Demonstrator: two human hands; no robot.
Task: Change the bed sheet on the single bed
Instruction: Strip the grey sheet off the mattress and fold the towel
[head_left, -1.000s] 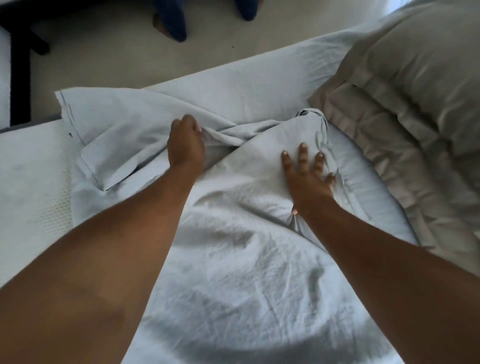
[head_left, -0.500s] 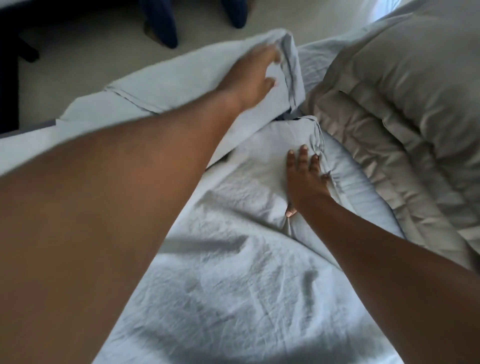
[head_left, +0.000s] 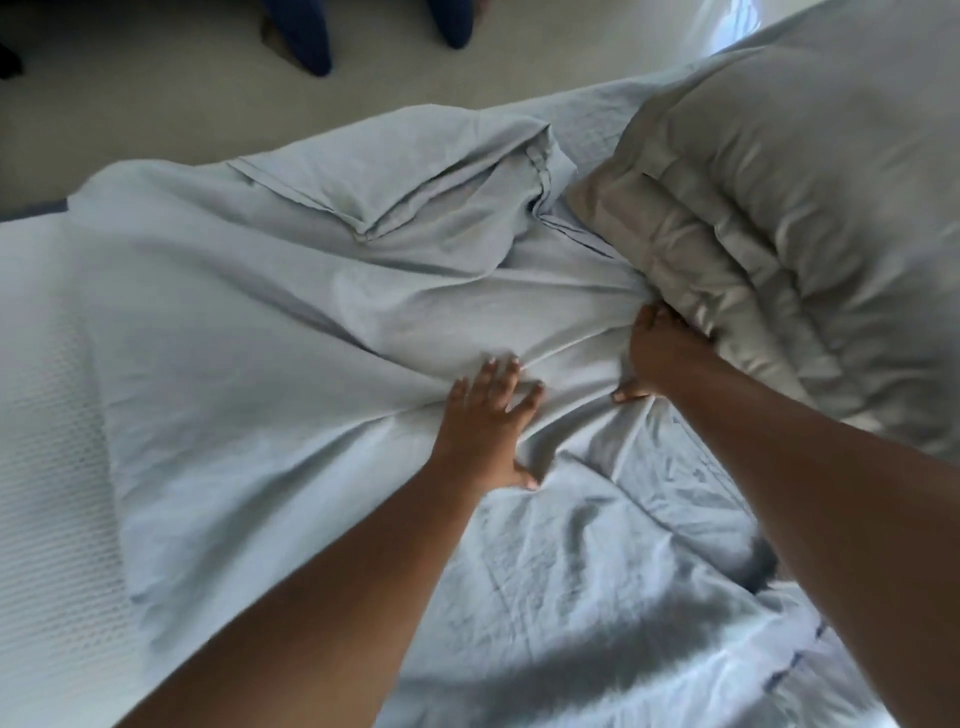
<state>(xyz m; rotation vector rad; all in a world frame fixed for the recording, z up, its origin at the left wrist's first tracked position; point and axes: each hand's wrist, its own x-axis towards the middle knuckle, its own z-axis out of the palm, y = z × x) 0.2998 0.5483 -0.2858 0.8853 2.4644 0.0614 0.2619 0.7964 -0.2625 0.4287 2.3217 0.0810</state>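
Note:
A pale blue bed sheet (head_left: 291, 322) lies crumpled across the bed, and its hemmed edge (head_left: 395, 208) is folded over itself toward the far side. My left hand (head_left: 488, 421) presses flat on the sheet in the middle, fingers spread. My right hand (head_left: 660, 358) rests on the sheet just to the right, thumb out, its fingertips against the edge of the beige quilt (head_left: 727, 270). Creases in the sheet run together between the two hands. The white textured mattress (head_left: 52, 467) shows bare on the left.
The bulky beige quilt and pillow pile fills the right side of the bed. Beyond the far bed edge is light carpet (head_left: 182, 93) with two dark blue shapes (head_left: 306, 36) at the top, possibly someone's feet.
My left hand has let go of the raised sheet edge and come down flat on the sheet. The flap now lies spread over the far side. My right hand has slid toward the quilt.

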